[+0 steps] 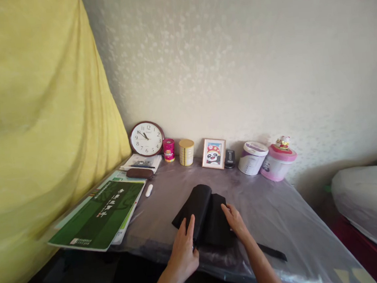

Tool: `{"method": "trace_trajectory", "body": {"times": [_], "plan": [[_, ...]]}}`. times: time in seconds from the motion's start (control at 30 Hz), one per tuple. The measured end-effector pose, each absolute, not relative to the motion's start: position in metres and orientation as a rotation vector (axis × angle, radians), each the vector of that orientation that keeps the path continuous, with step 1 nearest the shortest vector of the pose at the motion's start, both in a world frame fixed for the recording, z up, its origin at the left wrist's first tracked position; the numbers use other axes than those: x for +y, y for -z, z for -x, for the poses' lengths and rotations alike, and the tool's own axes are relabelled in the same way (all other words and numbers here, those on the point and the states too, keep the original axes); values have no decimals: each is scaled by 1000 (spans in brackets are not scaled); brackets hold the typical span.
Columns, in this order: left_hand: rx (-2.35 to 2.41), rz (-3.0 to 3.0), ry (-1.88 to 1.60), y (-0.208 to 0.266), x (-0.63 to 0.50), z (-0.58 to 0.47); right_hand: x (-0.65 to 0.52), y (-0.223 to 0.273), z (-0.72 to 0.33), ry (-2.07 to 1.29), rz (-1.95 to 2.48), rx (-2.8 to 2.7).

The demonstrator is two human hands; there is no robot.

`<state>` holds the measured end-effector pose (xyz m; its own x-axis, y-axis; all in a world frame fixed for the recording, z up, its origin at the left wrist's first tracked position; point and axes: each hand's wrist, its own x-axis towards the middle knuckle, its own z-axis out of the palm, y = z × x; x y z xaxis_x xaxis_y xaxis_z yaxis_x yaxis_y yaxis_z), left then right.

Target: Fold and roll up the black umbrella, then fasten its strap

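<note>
A black folded fabric item (196, 211) lies near the front edge of the table, its left part raised in a rounded fold and its right part flatter. A black strap (272, 252) sticks out to the right, passing behind my right forearm. My left hand (184, 249) is at the near left side of the item, two fingers stretched along the fabric and the others curled round its lower end. My right hand (235, 220) pinches the right edge of the fabric between thumb and fingers. What lies under the left palm is hidden.
A plastic sheet covers the table (301, 219). Left are a green book (115, 214), a brown case (139, 173) and a white object (149, 190). Along the wall stand a clock (147, 138), tins (187, 152), a picture frame (214, 154) and tubs (252, 158). A yellow curtain (41, 119) hangs left.
</note>
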<state>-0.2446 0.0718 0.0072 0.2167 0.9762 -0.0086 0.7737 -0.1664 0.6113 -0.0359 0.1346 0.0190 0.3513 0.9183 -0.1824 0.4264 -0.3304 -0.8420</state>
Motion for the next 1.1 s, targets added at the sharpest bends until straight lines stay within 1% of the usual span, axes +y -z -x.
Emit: {"method": "trace_trajectory", "body": {"times": [0.57,0.8,1.1], "plan": [[1596,-2014,-583,-8,68,244,141,-7,33,-702,1932,-1271],[1609,-2011,-571,-8,68,243,142,-7,33,-714,1938,-1273],[1596,-2013,-592,-6,68,244,143,-4,35,-569,1767,-1345]]}}
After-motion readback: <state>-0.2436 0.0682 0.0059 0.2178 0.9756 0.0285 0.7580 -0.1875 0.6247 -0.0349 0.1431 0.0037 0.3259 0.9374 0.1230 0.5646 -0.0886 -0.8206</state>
